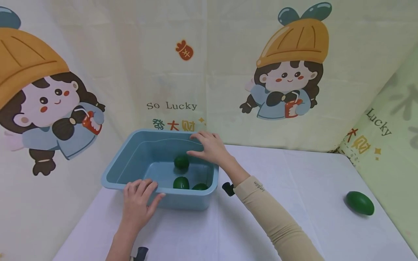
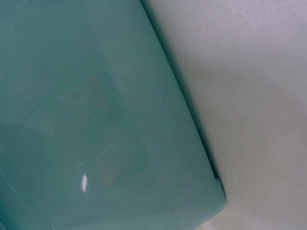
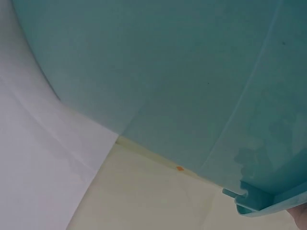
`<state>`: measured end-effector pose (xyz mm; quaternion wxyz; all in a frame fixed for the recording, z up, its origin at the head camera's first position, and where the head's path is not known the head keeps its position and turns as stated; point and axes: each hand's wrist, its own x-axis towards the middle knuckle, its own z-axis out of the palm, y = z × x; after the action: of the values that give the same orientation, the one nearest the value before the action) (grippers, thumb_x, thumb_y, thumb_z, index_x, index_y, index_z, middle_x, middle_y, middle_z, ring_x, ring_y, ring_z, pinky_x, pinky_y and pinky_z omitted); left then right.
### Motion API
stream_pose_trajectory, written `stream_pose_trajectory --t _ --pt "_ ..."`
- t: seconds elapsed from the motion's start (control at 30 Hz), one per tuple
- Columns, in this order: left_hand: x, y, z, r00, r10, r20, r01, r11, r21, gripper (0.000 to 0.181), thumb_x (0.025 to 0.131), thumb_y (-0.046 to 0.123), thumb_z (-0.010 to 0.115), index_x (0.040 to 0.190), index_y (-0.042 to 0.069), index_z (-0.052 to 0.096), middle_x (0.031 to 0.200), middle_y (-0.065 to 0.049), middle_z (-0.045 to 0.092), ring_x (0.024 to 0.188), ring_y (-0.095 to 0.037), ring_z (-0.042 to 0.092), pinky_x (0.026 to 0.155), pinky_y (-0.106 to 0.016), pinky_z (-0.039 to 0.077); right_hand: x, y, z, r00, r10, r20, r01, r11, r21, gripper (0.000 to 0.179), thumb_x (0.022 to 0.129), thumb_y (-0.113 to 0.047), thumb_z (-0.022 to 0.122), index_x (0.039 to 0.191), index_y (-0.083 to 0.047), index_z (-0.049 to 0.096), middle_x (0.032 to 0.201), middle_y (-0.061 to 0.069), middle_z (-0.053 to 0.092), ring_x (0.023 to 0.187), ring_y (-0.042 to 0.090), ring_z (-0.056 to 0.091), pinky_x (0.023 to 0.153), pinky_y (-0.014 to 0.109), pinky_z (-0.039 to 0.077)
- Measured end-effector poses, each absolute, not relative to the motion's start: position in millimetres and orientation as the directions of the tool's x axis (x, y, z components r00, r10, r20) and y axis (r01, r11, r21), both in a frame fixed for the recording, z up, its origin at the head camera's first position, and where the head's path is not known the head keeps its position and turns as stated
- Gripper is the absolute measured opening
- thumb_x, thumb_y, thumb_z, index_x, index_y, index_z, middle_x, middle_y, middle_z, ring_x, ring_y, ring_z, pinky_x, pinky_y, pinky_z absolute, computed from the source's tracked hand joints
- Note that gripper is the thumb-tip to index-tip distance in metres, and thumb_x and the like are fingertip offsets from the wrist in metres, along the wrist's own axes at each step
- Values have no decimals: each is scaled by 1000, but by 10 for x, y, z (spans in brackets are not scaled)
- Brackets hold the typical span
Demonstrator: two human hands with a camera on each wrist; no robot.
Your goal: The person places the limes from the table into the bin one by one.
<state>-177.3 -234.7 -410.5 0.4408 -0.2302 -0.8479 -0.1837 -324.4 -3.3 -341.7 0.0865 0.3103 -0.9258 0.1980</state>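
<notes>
A blue plastic basin (image 1: 163,199) stands on the white-covered table, its open top facing up. My left hand (image 1: 138,199) grips its near rim, fingertips over the edge and thumb along the outer wall. At the far right corner, my right hand (image 1: 210,148) holds the rim, with fingers over the back edge and thumb on the inner side. Inside lie three dark-green oval fruits: one fruit (image 1: 181,162) towards the back, another fruit (image 1: 181,183) in front, and a third fruit (image 1: 200,186) partly hidden by the near rim. Both wrist views are mostly filled by the basin wall (image 2: 96,96).
Another smooth green oval fruit (image 1: 360,203) lies on the white tablecloth (image 1: 294,188) near the table's right edge. A cream curtain (image 1: 228,90) with printed cartoon figures hangs right behind the basin and along the right side.
</notes>
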Motion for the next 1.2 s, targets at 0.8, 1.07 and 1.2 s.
stream_pose_trajectory --t 0.8,1.07,1.2 --pt "-1744 -2330 -4124 -506 228 832 543 833 102 52 93 50 41 93 2 61 94 -15 57 88 -35 43 76 -50 27 -3172 318 -3468 -771 -530 354 -634 695 -340 53 82 -51 61 124 -19 52 126 1 51 120 20 43 100 47 28" --pt "-1743 -2325 -4141 -499 226 836 546 831 101 52 93 50 41 92 2 61 93 -15 57 87 -35 43 76 -50 27 -3094 559 -3462 -764 -504 404 -638 686 -351 52 81 -47 64 123 -18 53 125 1 52 119 21 44 100 48 29" --pt "-1734 -2326 -4151 -497 225 838 546 832 100 52 93 50 41 92 2 61 93 -15 57 86 -34 43 76 -50 28 -3056 675 -3469 -758 -497 422 -640 689 -339 52 80 -46 65 122 -17 54 124 2 53 118 21 45 99 49 29"
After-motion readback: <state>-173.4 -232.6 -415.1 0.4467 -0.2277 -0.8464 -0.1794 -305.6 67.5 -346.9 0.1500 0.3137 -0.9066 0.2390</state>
